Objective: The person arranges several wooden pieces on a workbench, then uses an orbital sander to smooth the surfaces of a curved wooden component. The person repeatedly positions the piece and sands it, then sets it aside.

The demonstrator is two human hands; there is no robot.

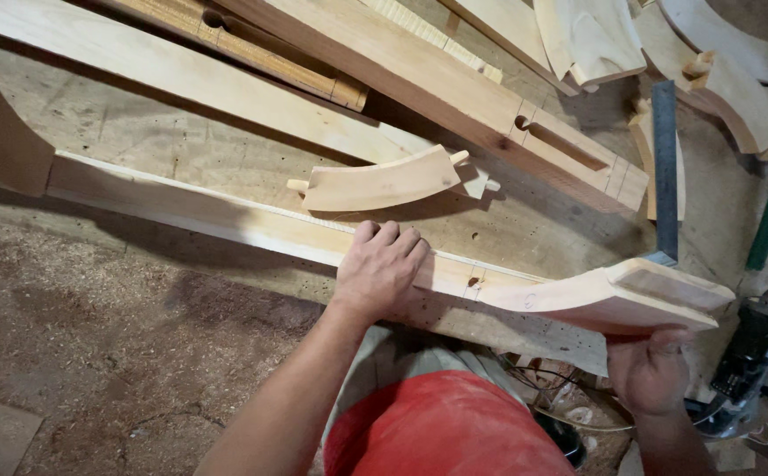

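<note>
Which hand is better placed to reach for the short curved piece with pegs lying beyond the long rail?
Left. The left hand rests flat on the long rail, just below the curved piece. The right hand is farther off, under the rail's carved end.

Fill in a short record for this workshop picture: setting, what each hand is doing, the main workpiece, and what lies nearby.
Setting: worn workbench dusted with sawdust
Left hand: palm down, pressing on the long wooden rail
Right hand: gripping the rail's shaped end from below
Nearby: short curved piece with tenons; slotted beam; power tool at the bench edge
Clothing: red garment
</note>
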